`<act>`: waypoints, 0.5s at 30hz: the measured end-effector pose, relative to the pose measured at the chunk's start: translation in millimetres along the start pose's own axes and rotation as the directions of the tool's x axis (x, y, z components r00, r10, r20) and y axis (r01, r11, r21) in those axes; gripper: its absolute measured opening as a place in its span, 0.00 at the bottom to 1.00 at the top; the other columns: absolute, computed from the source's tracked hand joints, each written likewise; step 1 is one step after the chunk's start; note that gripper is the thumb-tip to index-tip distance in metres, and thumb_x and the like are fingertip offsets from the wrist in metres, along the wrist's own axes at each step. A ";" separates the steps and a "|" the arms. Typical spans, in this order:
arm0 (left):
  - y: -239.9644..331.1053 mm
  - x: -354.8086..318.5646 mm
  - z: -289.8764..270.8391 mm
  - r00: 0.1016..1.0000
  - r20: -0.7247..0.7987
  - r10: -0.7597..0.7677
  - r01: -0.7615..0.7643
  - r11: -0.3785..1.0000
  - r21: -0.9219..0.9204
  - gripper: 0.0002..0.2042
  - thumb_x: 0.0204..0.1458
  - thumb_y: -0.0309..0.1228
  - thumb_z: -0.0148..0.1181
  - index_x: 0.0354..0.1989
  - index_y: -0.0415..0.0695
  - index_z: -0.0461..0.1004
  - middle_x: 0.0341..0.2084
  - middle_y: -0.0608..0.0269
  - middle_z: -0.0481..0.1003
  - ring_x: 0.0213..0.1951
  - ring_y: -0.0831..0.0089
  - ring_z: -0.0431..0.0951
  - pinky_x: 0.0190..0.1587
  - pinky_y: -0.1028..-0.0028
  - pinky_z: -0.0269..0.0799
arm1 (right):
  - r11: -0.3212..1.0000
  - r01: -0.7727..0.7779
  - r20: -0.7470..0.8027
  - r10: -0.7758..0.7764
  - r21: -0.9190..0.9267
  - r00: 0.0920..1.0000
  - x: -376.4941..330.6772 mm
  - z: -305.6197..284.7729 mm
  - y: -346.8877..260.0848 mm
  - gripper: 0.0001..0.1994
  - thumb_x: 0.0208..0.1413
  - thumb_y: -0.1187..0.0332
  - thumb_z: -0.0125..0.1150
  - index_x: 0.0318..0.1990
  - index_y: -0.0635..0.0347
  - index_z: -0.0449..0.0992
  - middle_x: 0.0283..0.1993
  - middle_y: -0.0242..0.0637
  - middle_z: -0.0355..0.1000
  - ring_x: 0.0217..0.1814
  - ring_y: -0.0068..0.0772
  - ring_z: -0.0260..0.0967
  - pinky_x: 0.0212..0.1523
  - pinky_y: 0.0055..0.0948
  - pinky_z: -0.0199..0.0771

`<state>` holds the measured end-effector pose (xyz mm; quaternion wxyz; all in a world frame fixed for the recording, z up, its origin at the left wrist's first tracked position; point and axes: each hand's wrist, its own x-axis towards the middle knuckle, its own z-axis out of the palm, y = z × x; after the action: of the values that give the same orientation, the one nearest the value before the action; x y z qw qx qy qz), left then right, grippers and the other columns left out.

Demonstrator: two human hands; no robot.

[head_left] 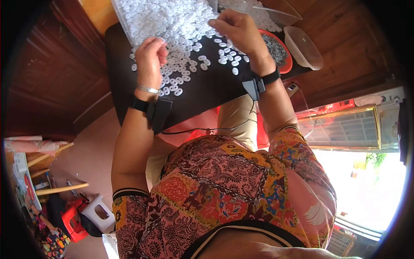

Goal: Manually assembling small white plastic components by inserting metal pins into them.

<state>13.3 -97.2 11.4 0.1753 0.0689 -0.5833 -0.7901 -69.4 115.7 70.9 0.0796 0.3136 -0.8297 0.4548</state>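
Note:
A heap of small white oval plastic pieces (168, 19), each with two holes, fills the far side of the dark table and spills toward me. My left hand (149, 58) is curled closed over the left of the spill; a bit of white shows at its fingertips, too small to name. Beyond the loose pieces on the right, my right hand (241, 33) has thumb and fingers drawn together in a pinch at the heap's edge. What lies between those fingertips, if anything, is hidden. Scattered white pieces (228, 55) lie below the right hand.
Right of my right hand stands a red bowl (288, 64) of small grey parts, with a translucent plastic tub (304, 48) beside it. A black cable (202, 129) runs between my wrist devices. The dark table (202, 97) ends in front of my lap. Stools stand at lower left.

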 end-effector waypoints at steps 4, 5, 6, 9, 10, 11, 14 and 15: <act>3.9 -4.6 -2.3 1.000 0.008 0.025 -0.026 0.999 0.028 0.08 0.51 0.33 0.52 0.24 0.43 0.71 0.14 0.72 0.67 0.16 0.85 0.62 0.19 0.83 0.55 | 0.972 -0.062 -0.063 0.048 -0.227 0.997 -23.8 -57.0 21.6 0.10 0.51 0.65 0.61 0.33 0.65 0.76 0.25 0.28 0.71 0.28 0.17 0.65 0.31 0.20 0.65; 5.1 -5.4 -0.1 0.999 0.014 0.029 -0.029 0.999 0.045 0.08 0.51 0.33 0.52 0.23 0.44 0.71 0.14 0.72 0.67 0.16 0.85 0.62 0.19 0.83 0.55 | 0.956 -0.088 -0.059 0.075 -0.280 0.995 -28.7 -74.4 33.9 0.10 0.51 0.65 0.61 0.34 0.65 0.77 0.26 0.29 0.72 0.29 0.18 0.66 0.33 0.21 0.67; 3.9 -5.3 0.3 0.999 0.024 0.027 -0.028 0.999 0.036 0.08 0.51 0.33 0.52 0.23 0.44 0.71 0.14 0.72 0.67 0.16 0.85 0.62 0.19 0.83 0.55 | 0.952 -0.094 -0.065 0.078 -0.290 0.995 -34.4 -89.2 45.9 0.10 0.51 0.65 0.61 0.34 0.65 0.77 0.26 0.29 0.72 0.29 0.18 0.66 0.33 0.21 0.67; 0.6 -4.8 2.4 0.996 0.075 0.041 -0.044 0.998 0.043 0.09 0.51 0.33 0.51 0.22 0.44 0.71 0.14 0.72 0.66 0.16 0.85 0.62 0.19 0.83 0.54 | 0.898 -0.191 0.017 0.215 -0.397 0.976 -49.4 -119.0 84.0 0.12 0.50 0.64 0.62 0.37 0.64 0.77 0.28 0.31 0.73 0.31 0.20 0.68 0.35 0.22 0.68; -0.1 -4.8 3.0 0.996 0.080 0.046 -0.051 0.997 0.054 0.09 0.51 0.33 0.51 0.22 0.44 0.70 0.14 0.72 0.66 0.16 0.85 0.61 0.19 0.83 0.54 | 0.900 -0.163 0.082 0.213 -0.404 0.974 -52.7 -123.0 100.3 0.14 0.48 0.61 0.63 0.37 0.63 0.77 0.29 0.36 0.74 0.32 0.26 0.70 0.35 0.25 0.69; -1.0 -4.9 1.9 0.996 0.078 0.050 -0.056 0.996 0.067 0.09 0.51 0.33 0.51 0.22 0.44 0.70 0.14 0.72 0.66 0.16 0.85 0.61 0.19 0.83 0.54 | 0.905 -0.132 0.152 0.209 -0.404 0.966 -53.2 -122.3 102.1 0.17 0.45 0.59 0.63 0.38 0.62 0.77 0.31 0.40 0.75 0.32 0.32 0.72 0.35 0.29 0.70; 1.4 -5.3 1.3 0.999 0.021 0.041 -0.043 0.995 0.088 0.09 0.51 0.32 0.51 0.22 0.44 0.70 0.14 0.72 0.67 0.15 0.85 0.61 0.19 0.83 0.54 | 0.911 -0.143 0.220 0.242 -0.386 0.945 -49.5 -104.4 109.8 0.19 0.44 0.56 0.62 0.38 0.61 0.77 0.34 0.42 0.75 0.37 0.36 0.74 0.38 0.32 0.71; 2.9 -5.8 -0.5 0.999 -0.016 0.046 -0.044 0.994 0.098 0.09 0.51 0.32 0.51 0.22 0.44 0.70 0.14 0.72 0.67 0.15 0.84 0.61 0.19 0.83 0.54 | 0.913 -0.146 0.220 0.243 -0.380 0.945 -47.2 -101.9 117.0 0.19 0.44 0.56 0.62 0.38 0.61 0.77 0.34 0.42 0.75 0.37 0.36 0.74 0.38 0.32 0.71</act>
<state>19.5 -96.3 13.4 0.1950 0.0715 -0.6209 -0.7559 -117.0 264.3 27.2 -0.0210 0.2664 -0.9291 0.2557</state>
